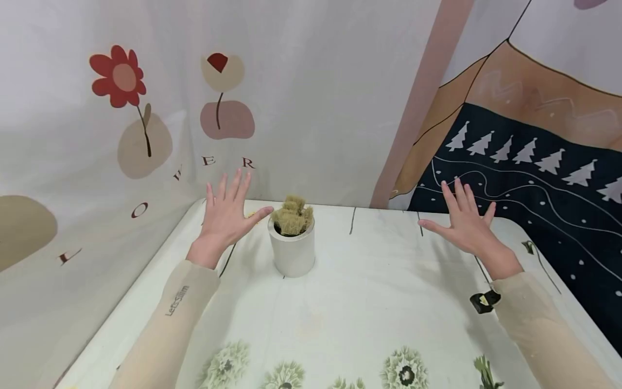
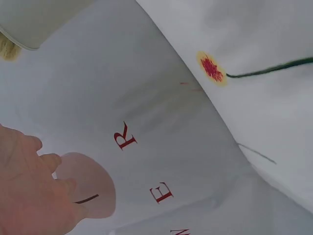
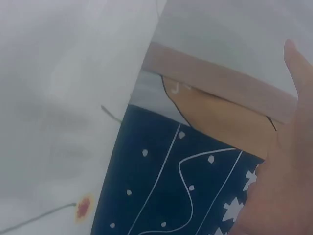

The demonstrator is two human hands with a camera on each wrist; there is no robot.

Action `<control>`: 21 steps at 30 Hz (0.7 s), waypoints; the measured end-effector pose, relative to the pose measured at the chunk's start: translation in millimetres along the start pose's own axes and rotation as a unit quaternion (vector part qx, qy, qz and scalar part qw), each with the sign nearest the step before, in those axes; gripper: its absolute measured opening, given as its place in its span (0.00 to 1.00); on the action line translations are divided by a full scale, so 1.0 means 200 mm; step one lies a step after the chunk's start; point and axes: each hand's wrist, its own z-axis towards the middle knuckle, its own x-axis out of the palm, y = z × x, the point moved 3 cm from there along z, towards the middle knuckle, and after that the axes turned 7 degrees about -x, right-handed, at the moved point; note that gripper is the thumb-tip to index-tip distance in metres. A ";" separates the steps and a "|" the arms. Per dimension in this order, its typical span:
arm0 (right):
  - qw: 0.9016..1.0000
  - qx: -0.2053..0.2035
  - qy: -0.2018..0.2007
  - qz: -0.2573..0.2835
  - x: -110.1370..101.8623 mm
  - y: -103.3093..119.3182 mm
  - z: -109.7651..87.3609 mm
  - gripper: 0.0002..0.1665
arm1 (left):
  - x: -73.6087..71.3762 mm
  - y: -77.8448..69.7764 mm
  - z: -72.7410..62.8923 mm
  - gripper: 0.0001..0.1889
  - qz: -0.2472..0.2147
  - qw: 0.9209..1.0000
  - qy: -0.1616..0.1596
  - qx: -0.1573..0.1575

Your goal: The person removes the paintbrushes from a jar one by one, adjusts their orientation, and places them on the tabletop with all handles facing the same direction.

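Both hands are raised above the white table with fingers spread and nothing in them. My left hand [image 1: 225,213] is at the back left, its thumb pointing toward a white cylindrical pot [image 1: 295,256]. Out of the pot rises a bushy yellow-green plant [image 1: 293,217], overlapped at its left edge by the thumb tip in the head view. Over the right side of the table, my right hand [image 1: 465,227] holds nothing and is well apart from the pot. In the left wrist view, the pot [image 2: 41,19] shows only partly, at the upper left corner.
The tabletop cloth [image 1: 359,286] is white with printed flowers along the near side. Behind stands a pale curtain [image 1: 311,97] with flower prints and letters. A dark blue printed cloth [image 1: 534,189] with white trees hangs at the right. A small black object [image 1: 482,302] shows beside the right cuff.
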 end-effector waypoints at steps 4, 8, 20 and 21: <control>1.000 -0.005 -0.008 0.009 0.02 0.02 0.01 0.68 | 0.01 -0.02 -0.04 0.53 -0.027 1.000 0.009 0.008; 0.999 -0.010 -0.009 0.030 0.04 0.06 0.00 0.67 | 0.04 -0.04 -0.10 0.55 -0.057 0.998 0.026 0.013; 0.996 -0.019 -0.001 0.092 0.16 0.21 0.05 0.65 | 0.19 -0.12 -0.23 0.55 -0.186 0.980 0.055 -0.047; 0.995 -0.024 -0.003 0.097 0.16 0.22 0.07 0.64 | 0.20 -0.13 -0.23 0.54 -0.203 0.976 0.051 -0.056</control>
